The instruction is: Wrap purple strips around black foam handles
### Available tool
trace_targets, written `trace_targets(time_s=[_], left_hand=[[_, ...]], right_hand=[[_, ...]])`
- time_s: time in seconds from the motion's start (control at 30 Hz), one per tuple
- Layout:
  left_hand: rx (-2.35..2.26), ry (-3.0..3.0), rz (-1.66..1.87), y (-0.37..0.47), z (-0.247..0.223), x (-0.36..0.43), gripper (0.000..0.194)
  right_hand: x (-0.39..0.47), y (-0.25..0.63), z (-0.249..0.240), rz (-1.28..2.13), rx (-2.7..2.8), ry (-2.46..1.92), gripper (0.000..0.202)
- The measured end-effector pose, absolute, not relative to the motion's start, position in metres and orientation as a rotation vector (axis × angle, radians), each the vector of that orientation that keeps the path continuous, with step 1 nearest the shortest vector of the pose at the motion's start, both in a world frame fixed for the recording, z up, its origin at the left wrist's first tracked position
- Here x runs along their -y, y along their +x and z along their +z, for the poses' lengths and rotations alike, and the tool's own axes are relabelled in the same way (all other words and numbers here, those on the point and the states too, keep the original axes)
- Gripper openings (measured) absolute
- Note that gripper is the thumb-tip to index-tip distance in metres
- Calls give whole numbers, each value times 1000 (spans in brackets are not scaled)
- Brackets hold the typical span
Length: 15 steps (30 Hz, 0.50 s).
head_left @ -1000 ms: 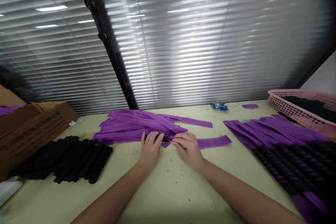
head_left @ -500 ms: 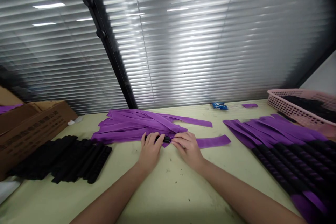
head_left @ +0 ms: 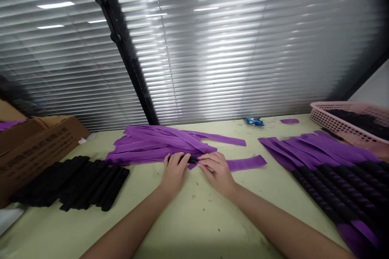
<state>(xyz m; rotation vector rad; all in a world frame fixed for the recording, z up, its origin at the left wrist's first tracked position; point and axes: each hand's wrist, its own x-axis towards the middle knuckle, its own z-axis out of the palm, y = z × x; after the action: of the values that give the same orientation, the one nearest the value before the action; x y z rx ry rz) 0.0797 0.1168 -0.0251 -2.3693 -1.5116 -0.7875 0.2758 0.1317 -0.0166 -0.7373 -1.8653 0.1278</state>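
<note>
My left hand (head_left: pixel 174 170) is closed around a short black tube (head_left: pixel 192 160), its fingers hiding most of it. At the tube's right end, my right hand (head_left: pixel 217 170) pinches a purple strip, whose free tail (head_left: pixel 247 163) lies out to the right on the table. Just behind both hands spreads a pile of flat purple strips (head_left: pixel 158 141). To the left lies a stack of black tubes (head_left: pixel 82 184). On the right, several black tubes wound with purple (head_left: pixel 340 182) lie side by side, purple ends sticking out.
A cardboard box (head_left: pixel 39 141) stands at the left. A pink basket (head_left: pixel 331 123) with black items sits at the back right. Near the back edge lie a blue packet (head_left: pixel 254 121) and a small purple scrap (head_left: pixel 289 121). Window blinds (head_left: pixel 212 48) rise behind the table (head_left: pixel 194 218).
Both hands stay almost in place on the black tube and purple strip. The right fingers shift very slightly; nothing else has visibly moved.
</note>
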Motion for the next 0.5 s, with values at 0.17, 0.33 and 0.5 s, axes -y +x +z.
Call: trace_targets(time_s=[0.17, 0.33, 0.5], left_hand=[[1465, -2401, -770, 80, -24, -116, 37], [1440, -2407, -775, 79, -24, -116, 38], [1390, -2438, -781, 78, -24, -117, 38]], right_hand=[[-131, 277, -18, 121, 1888, -722, 9], [-131, 278, -18, 148, 1896, -742, 12], [-133, 277, -19, 162, 1890, -754, 16]])
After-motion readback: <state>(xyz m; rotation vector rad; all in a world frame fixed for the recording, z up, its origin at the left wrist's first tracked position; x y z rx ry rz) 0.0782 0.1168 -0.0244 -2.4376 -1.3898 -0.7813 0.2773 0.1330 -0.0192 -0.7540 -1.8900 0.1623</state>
